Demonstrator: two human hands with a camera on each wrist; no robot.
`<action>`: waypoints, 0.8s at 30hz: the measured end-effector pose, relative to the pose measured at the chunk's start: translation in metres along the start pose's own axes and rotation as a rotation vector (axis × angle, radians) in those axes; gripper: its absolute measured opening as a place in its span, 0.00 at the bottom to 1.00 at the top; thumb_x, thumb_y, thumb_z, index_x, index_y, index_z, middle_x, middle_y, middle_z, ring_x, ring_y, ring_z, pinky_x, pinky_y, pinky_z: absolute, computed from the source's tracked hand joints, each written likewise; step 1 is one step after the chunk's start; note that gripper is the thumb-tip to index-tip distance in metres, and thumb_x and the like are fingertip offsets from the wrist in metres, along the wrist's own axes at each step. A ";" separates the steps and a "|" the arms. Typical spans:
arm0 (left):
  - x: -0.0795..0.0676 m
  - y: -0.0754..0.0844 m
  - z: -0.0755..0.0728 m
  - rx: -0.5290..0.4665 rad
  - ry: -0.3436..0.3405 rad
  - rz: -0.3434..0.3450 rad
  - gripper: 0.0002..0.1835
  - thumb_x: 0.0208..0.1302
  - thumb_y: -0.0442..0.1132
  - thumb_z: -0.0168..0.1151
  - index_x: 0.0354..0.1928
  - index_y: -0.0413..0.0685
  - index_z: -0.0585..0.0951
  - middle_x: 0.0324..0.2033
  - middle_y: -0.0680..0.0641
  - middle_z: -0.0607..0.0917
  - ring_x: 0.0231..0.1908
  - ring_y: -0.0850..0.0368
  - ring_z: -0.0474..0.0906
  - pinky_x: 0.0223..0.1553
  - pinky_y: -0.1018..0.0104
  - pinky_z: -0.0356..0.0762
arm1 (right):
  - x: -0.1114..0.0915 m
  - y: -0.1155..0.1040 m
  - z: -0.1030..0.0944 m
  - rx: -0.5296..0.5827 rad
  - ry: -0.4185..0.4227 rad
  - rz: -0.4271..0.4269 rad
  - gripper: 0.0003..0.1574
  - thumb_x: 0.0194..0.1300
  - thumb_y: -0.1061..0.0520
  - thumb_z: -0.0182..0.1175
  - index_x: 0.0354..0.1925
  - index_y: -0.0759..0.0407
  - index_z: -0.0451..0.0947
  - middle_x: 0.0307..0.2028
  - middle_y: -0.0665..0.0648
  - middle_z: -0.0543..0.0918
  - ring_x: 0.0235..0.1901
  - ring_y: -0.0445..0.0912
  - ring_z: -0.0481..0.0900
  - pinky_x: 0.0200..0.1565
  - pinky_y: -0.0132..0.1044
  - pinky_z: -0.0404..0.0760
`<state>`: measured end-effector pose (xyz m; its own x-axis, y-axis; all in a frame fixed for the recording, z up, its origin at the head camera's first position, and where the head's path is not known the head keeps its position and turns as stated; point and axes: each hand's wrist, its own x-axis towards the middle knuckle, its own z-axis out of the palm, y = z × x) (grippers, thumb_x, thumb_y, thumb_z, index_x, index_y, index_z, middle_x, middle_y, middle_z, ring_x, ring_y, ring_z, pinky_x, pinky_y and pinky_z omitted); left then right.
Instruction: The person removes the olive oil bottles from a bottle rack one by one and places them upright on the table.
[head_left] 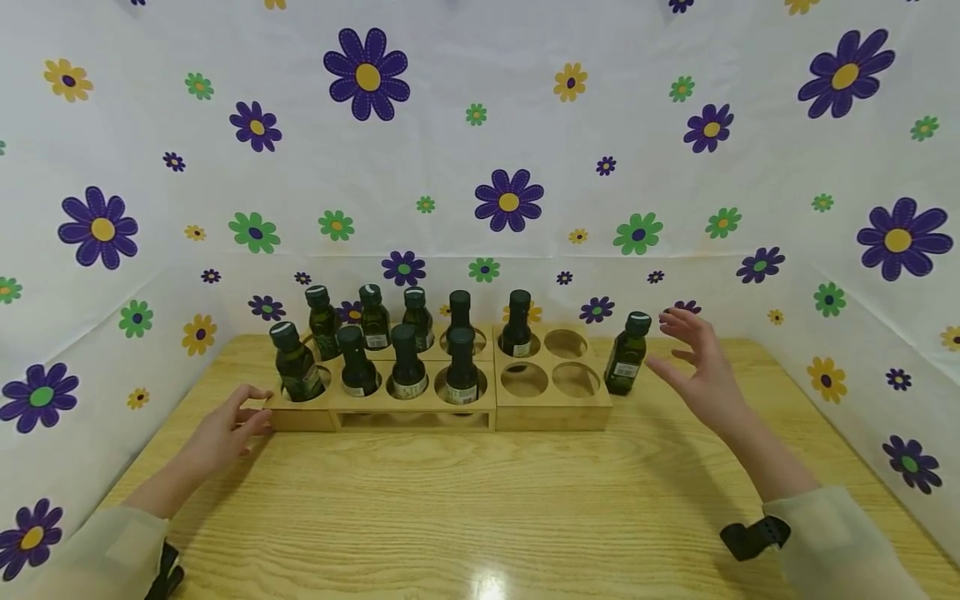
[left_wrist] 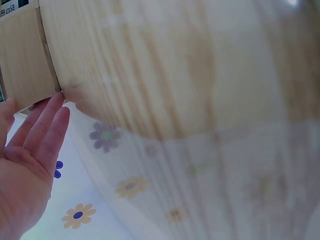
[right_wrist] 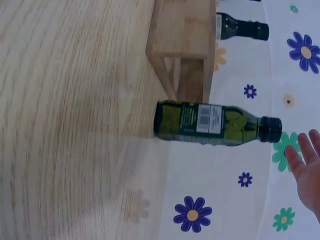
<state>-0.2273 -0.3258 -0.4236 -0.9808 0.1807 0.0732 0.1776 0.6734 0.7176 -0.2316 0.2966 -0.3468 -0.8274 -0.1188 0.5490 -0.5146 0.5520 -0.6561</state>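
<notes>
A long wooden bottle rack [head_left: 551,417] with round holes stands on the table, holding several dark green bottles. My left hand [head_left: 219,437] touches the rack's left end, nearest a green bottle [head_left: 297,367] that leans in the front-left hole. In the left wrist view, the fingers [left_wrist: 47,125] lie fairly straight against the rack's end panel [left_wrist: 27,60]. Just beyond the rack's right end, another green bottle [head_left: 627,354] stands upright on the table. To its right, my right hand [head_left: 701,371] is held in the air with spread fingers, apart from the bottle and holding nothing.
The rack's right section has one bottle [head_left: 517,323] in its back-left hole; its other holes show no bottle. A white flowered cloth [head_left: 450,167] surrounds the wooden table [head_left: 420,508] at the back and both sides.
</notes>
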 end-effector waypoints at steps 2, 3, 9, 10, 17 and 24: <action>0.000 0.000 0.000 0.001 0.002 0.005 0.16 0.78 0.41 0.45 0.61 0.41 0.64 0.48 0.28 0.80 0.46 0.37 0.81 0.31 0.56 0.78 | -0.001 -0.003 0.003 0.019 -0.004 -0.023 0.44 0.61 0.72 0.63 0.70 0.63 0.55 0.63 0.67 0.67 0.58 0.32 0.66 0.51 0.23 0.65; 0.000 0.000 -0.001 0.003 0.003 0.007 0.16 0.78 0.41 0.45 0.61 0.41 0.64 0.48 0.28 0.80 0.45 0.37 0.81 0.31 0.56 0.79 | -0.001 -0.005 0.005 0.031 -0.005 -0.031 0.44 0.61 0.72 0.63 0.70 0.64 0.56 0.63 0.68 0.67 0.58 0.32 0.66 0.51 0.23 0.65; 0.001 0.000 -0.001 0.004 0.010 0.010 0.16 0.78 0.41 0.45 0.60 0.42 0.65 0.48 0.27 0.80 0.45 0.37 0.81 0.31 0.55 0.79 | -0.001 -0.011 0.017 0.085 -0.037 -0.055 0.45 0.59 0.74 0.64 0.70 0.65 0.55 0.63 0.66 0.67 0.59 0.35 0.67 0.52 0.25 0.66; 0.001 0.001 -0.001 0.004 0.010 0.009 0.16 0.78 0.41 0.45 0.60 0.42 0.65 0.48 0.27 0.80 0.46 0.37 0.81 0.31 0.55 0.79 | 0.000 -0.012 0.019 0.091 -0.044 -0.058 0.44 0.60 0.74 0.63 0.69 0.65 0.55 0.63 0.64 0.68 0.59 0.35 0.67 0.53 0.25 0.66; 0.002 0.002 0.000 0.010 0.018 0.010 0.15 0.78 0.41 0.45 0.59 0.42 0.65 0.49 0.27 0.80 0.46 0.36 0.81 0.31 0.55 0.79 | 0.005 -0.014 0.034 0.114 -0.079 -0.085 0.42 0.61 0.74 0.61 0.69 0.64 0.56 0.64 0.53 0.69 0.60 0.37 0.67 0.54 0.28 0.67; 0.001 0.001 0.000 0.001 0.011 -0.001 0.15 0.78 0.41 0.45 0.60 0.42 0.65 0.47 0.29 0.81 0.46 0.36 0.81 0.31 0.55 0.79 | 0.011 -0.014 0.049 0.094 -0.115 -0.072 0.43 0.62 0.72 0.62 0.70 0.62 0.55 0.64 0.65 0.67 0.62 0.56 0.68 0.55 0.58 0.68</action>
<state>-0.2283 -0.3253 -0.4227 -0.9819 0.1720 0.0798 0.1763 0.6741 0.7173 -0.2445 0.2470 -0.3565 -0.8051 -0.2523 0.5368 -0.5879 0.4595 -0.6658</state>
